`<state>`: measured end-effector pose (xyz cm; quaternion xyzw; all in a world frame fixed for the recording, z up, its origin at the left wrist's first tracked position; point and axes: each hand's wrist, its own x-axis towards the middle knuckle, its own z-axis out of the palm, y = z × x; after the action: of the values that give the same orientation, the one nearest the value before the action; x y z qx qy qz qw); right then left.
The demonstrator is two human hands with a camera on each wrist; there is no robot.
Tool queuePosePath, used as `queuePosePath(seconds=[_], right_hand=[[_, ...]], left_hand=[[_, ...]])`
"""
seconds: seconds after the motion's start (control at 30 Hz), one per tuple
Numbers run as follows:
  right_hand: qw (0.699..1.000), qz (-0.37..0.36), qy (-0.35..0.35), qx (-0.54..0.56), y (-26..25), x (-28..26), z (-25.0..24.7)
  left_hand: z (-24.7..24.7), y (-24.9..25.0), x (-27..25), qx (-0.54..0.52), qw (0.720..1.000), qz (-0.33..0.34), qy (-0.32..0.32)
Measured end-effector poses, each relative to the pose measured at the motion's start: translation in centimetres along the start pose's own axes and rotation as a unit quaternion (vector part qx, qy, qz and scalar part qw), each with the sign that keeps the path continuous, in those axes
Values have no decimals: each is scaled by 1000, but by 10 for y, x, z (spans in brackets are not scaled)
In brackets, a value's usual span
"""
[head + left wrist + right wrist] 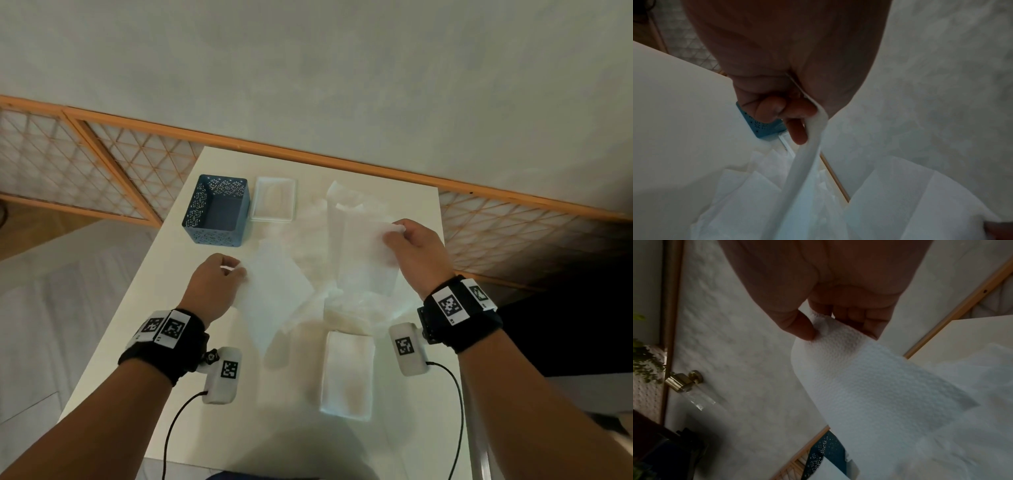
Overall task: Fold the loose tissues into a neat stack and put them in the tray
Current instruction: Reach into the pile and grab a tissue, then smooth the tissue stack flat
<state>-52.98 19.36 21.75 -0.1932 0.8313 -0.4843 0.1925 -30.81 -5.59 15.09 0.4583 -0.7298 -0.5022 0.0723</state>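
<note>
The left hand (214,286) pinches the edge of 1 tissue (274,294) between thumb and curled fingers; the sheet hangs from it down toward the counter (144,308). The right hand (416,251) pinches the corner of a second tissue (366,253) between thumb and fingertips (805,331), holding it raised so it drapes toward the loose pile (359,305) that lies between the 2 hands. Whether the 2 hands share 1 long sheet or hold 2 separate ones is hard to tell.

Progress looks early to middling. 1 folded stack (347,373) already lies flat on the counter, near the right wrist on the person's side. Several tissues remain unfolded and crumpled between and beyond the hands. The white tray (274,200) sits beyond the left hand, just beside a blue perforated basket (217,210), and appears to hold nothing folded yet. Still to do, by my reading: fold the held sheets, fold the rest of the pile, add them to the stack, then carry it to the tray.
</note>
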Motion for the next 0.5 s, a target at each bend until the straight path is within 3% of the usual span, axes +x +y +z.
queuePosePath(seconds=[0.4, 0.5], right_hand=[[990, -16, -84, 112, -25, -13, 3], [986, -10, -97, 135, -26, -14, 6]], left_hand=[[28, 46, -10, -1, 981, 163, -108], [31, 58, -18, 2, 976, 177, -128]])
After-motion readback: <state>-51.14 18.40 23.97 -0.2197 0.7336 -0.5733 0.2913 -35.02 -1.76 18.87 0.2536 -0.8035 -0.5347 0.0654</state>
